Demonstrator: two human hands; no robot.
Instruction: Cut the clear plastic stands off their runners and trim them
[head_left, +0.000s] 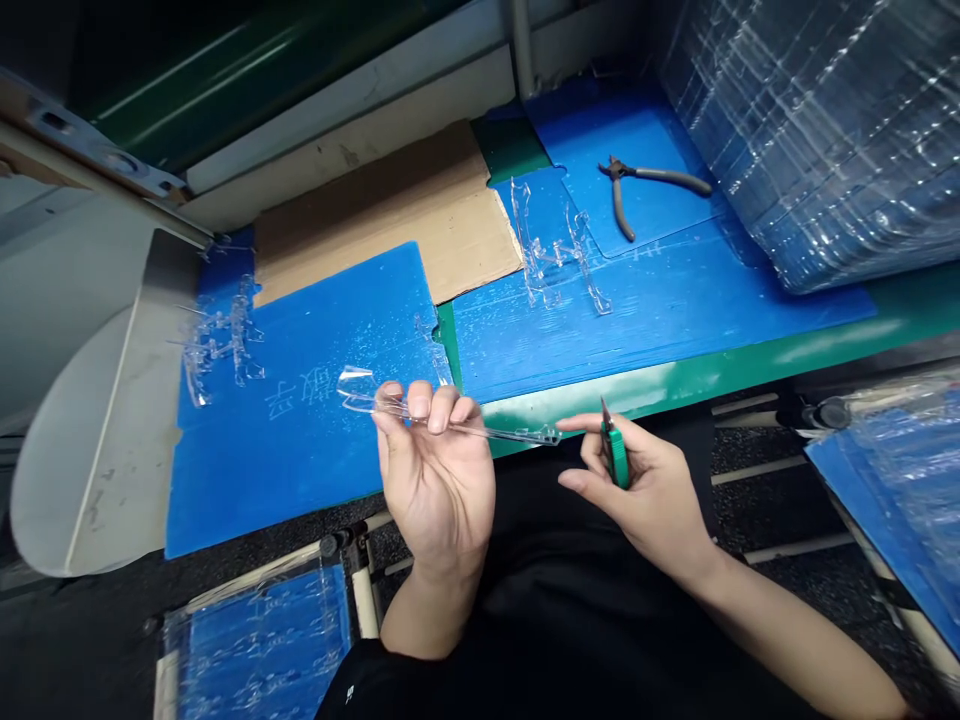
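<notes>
My left hand (pixel 435 480) grips a long transparent moulded plastic piece (pixel 480 427) between fingers and thumb. The piece's curved end sticks out to the left over a blue plastic sheet (pixel 337 470), and its thin end runs right toward my other hand. My right hand (pixel 645 490) is shut on small green-handled snips (pixel 617 455), whose metal tips point up. Its extended index finger reaches the thin end of the transparent piece. The snips' jaws are partly hidden by my fingers.
Several transparent plastic stands (pixel 559 255) lie on a blue board, with more (pixel 221 340) on the left sheet. Grey-handled pliers (pixel 645 190) and brown cardboard (pixel 390 215) lie farther back. A large plastic-wrapped stack (pixel 817 130) fills the back right.
</notes>
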